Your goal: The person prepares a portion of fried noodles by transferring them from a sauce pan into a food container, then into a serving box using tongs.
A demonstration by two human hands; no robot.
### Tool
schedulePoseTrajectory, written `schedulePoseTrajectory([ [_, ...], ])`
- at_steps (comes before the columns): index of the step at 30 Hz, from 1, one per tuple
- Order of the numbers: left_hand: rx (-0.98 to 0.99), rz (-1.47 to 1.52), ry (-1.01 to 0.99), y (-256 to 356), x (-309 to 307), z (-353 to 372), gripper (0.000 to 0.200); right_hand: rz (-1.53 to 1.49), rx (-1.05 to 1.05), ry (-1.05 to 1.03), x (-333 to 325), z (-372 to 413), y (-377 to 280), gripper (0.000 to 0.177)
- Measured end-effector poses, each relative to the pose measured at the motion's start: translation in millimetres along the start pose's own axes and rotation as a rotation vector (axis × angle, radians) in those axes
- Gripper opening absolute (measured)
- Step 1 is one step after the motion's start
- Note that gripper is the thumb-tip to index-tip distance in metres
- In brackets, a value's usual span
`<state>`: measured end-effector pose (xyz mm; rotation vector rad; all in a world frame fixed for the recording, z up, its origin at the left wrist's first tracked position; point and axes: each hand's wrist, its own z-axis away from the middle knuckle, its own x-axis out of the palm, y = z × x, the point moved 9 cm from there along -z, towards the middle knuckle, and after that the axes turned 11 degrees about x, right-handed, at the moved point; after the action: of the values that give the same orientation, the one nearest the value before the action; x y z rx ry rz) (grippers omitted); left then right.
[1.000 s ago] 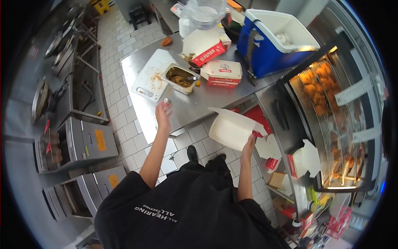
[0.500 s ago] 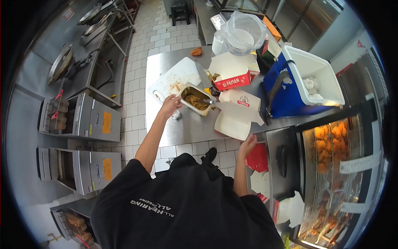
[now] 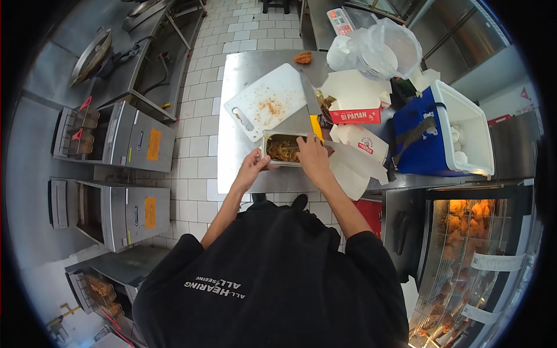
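Observation:
My left hand [image 3: 253, 168] grips the near left corner of a rectangular metal food pan [image 3: 265, 152]. Brown shredded food [image 3: 283, 149] lies inside the pan. Over the pan's right end, my right hand [image 3: 313, 155] is closed around a metal utensil [image 3: 332, 145], whose working end is mostly hidden by fingers and food. Just right of that hand, an open white paper box [image 3: 350, 165] lies with its lid folded back. A knife with a yellow handle [image 3: 316, 126] rests beyond the pan, beside a white cutting board [image 3: 272, 95] scattered with crumbs.
One fried piece [image 3: 303, 57] sits at the table's far edge. A red-and-white box [image 3: 357, 116], bagged white bowls [image 3: 377, 55] and a blue cooler [image 3: 420, 142] crowd the right side. A heated display case [image 3: 464, 261] holds fried chicken; fryers [image 3: 139, 145] stand left.
My right hand has moved from beside the paper box up to the pan and closed on the utensil. The pan has been drawn nearer and turned straighter. The camera view has shifted.

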<state>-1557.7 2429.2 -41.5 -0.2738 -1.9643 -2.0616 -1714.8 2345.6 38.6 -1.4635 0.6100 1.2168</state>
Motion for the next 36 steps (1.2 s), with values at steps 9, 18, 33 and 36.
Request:
schedulePoseTrajectory([
  [9,-0.027,0.14,0.031,-7.9,1.3,4.2,0.034,0.491,-0.338,0.252,-34.3,8.7,-44.7,0.008],
  [18,0.016,0.207,0.007,-3.6,4.3,1.4,0.017,0.449,-0.181,-0.01,-57.9,15.6,-30.5,0.008],
  [33,0.083,-0.044,-0.015,68.4,18.2,-16.4,0.011,0.484,0.111,0.024,-77.4,17.6,-50.7,0.014],
  [36,0.065,-0.155,-0.14,61.7,8.2,-28.3,0.008,0.252,-0.147,0.315,-98.8,21.4,-84.4,0.008],
])
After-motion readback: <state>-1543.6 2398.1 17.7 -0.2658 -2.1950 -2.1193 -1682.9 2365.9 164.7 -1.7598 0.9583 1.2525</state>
